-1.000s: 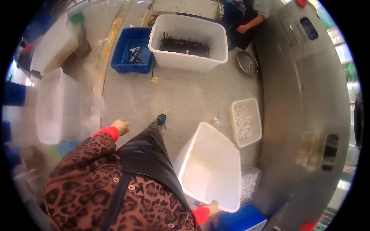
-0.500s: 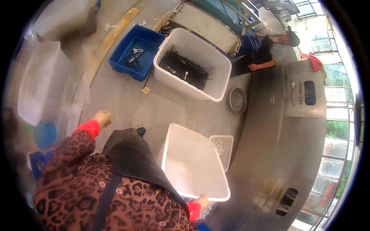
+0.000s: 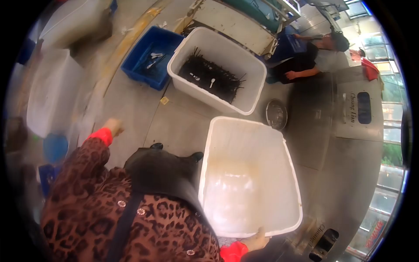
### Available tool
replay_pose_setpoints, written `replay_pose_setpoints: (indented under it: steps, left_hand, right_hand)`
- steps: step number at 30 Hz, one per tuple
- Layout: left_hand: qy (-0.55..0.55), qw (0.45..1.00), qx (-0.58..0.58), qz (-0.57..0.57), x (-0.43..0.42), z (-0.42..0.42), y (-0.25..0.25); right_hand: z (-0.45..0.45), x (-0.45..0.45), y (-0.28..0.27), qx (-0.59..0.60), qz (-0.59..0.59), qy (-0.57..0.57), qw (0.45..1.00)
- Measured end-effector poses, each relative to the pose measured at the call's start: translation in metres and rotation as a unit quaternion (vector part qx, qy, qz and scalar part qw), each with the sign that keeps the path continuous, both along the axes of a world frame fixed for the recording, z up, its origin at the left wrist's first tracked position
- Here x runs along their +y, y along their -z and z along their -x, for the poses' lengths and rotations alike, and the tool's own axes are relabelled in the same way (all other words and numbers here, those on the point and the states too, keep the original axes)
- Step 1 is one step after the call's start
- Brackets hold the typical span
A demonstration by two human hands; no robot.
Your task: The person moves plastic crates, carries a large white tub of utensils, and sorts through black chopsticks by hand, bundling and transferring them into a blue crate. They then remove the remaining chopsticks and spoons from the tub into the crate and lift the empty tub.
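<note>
My right hand (image 3: 256,241) is closed on the near rim of a large white plastic tub (image 3: 244,183). The tub is tilted, its inside facing me, with a faint yellowish stain and nothing lying in it. Out to the left, over the floor, hangs my left hand (image 3: 114,126); it touches nothing that I can see, and motion smears its fingers. Ahead stands another white tub (image 3: 257,94) holding a pile of thin black sticks (image 3: 209,78) and a few white spoons (image 3: 212,83).
A blue crate (image 3: 139,79) with white spoons and dark sticks adjoins the far tub. A round metal dish (image 3: 276,114) lies by the steel machine (image 3: 349,170) on my right. Beyond is another person (image 3: 301,65). Translucent bins (image 3: 50,96) line the left.
The white tub in my right hand has moved right and farther forward, tilting more. It now covers the small tray of white pieces seen earlier. My left hand stays out to the left.
</note>
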State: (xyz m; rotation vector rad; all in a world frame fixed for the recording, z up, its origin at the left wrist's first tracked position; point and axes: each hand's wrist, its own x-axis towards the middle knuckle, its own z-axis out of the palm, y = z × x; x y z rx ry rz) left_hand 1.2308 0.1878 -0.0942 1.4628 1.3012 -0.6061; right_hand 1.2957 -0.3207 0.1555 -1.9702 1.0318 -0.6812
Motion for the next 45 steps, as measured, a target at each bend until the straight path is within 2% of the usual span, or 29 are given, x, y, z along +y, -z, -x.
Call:
replay_pose_setpoints:
  steps: [4,7,8,11,14,16,19,20,22,25,26,29,32,33,34,36,39,41,45]
  left_hand:
    - [-0.163,0.980,-0.112,0.035,-0.038,-0.024,-0.036]
    - [-0.149,0.976,-0.122,0.097,-0.059,-0.013,-0.012]
    - [-0.146,0.975,-0.124,0.111,-0.068,-0.015,-0.014]
    - [-0.151,0.970,-0.152,0.113,-0.094,-0.027,-0.030]
    - [-0.165,0.971,-0.115,0.126,-0.097,-0.029,-0.030]
    - [-0.174,0.976,-0.047,0.123,-0.090,-0.007,-0.021]
    - [-0.196,0.976,0.035,0.086,-0.083,0.025,-0.041]
    - [-0.208,0.974,0.057,0.072,-0.081,0.029,-0.051]
    - [-0.271,0.958,0.064,0.066,-0.116,-0.026,-0.048]
    - [-0.379,0.917,0.114,0.054,-0.211,-0.174,-0.031]
    - [-0.390,0.913,0.095,0.068,-0.244,-0.216,-0.020]
    - [-0.350,0.928,0.052,0.119,-0.291,-0.279,-0.013]
    - [-0.299,0.946,0.025,0.124,-0.279,-0.303,-0.027]
    - [-0.277,0.956,-0.008,0.100,-0.252,-0.329,-0.023]
    - [-0.255,0.963,-0.039,0.076,-0.225,-0.356,-0.019]
    - [-0.242,0.960,-0.133,0.050,-0.177,-0.416,0.003]
    - [-0.260,0.950,-0.169,0.036,-0.183,-0.464,-0.035]
    - [-0.262,0.949,-0.174,0.037,-0.198,-0.459,-0.046]
    - [-0.267,0.952,-0.151,0.001,-0.245,-0.406,-0.030]
  right_hand:
    - [-0.010,0.015,0.009,-0.028,-0.048,-0.053,0.997]
    - [-0.019,0.017,0.014,0.053,-0.014,-0.079,0.995]
    - [-0.024,0.018,0.015,0.023,-0.032,-0.103,0.994]
    - [-0.055,0.031,0.006,0.028,-0.022,-0.119,0.992]
    - [-0.080,0.038,0.007,0.075,0.056,-0.142,0.985]
    - [-0.079,0.045,-0.002,0.123,0.094,-0.161,0.975]
    - [-0.063,0.063,-0.014,0.150,0.131,-0.154,0.968]
    - [-0.089,0.060,-0.009,0.144,0.133,-0.160,0.968]
    - [-0.168,0.043,0.003,0.148,0.108,-0.197,0.963]
    - [-0.370,-0.025,0.045,0.140,0.063,-0.277,0.949]
    - [-0.431,-0.043,0.050,0.185,0.072,-0.311,0.929]
    - [-0.500,-0.089,0.044,0.197,0.142,-0.328,0.913]
    - [-0.519,-0.063,0.047,0.266,0.076,-0.373,0.886]
    - [-0.524,-0.046,0.048,0.284,0.052,-0.381,0.878]
    - [-0.546,-0.032,0.098,0.256,0.057,-0.397,0.880]
    - [-0.578,0.008,0.151,0.237,0.064,-0.402,0.882]
    - [-0.599,0.026,0.159,0.385,0.139,-0.422,0.809]
    - [-0.589,0.015,0.180,0.381,0.150,-0.436,0.802]
    - [-0.567,-0.008,0.209,0.349,0.139,-0.448,0.811]
